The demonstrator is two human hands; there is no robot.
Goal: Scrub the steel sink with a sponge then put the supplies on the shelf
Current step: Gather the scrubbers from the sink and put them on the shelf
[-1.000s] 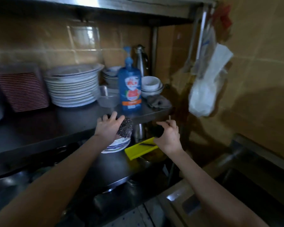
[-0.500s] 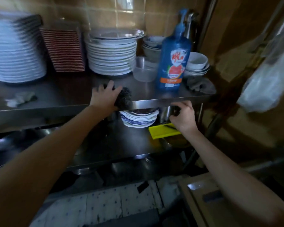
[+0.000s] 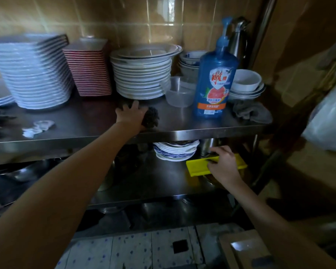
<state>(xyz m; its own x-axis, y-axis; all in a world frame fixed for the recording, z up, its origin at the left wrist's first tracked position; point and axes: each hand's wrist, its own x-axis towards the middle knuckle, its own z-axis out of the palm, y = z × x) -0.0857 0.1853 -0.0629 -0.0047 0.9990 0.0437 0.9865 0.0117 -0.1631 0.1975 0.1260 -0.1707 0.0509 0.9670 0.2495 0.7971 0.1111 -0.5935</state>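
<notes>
Scourer (image 3: 150,118), one, gripped by left hand (image 3: 131,115), now on the shelf (image 3: 182,124) near one soap bottle (image 3: 214,82). Right hand (image 3: 224,169) dropped onto one yellow board (image 3: 197,168), grip unclear.

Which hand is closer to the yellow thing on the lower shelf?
Right. The right hand lies over the yellow board on the lower shelf, touching it. The left hand is up on the shelf above, off to the left, gripping a dark scrubber.
</notes>
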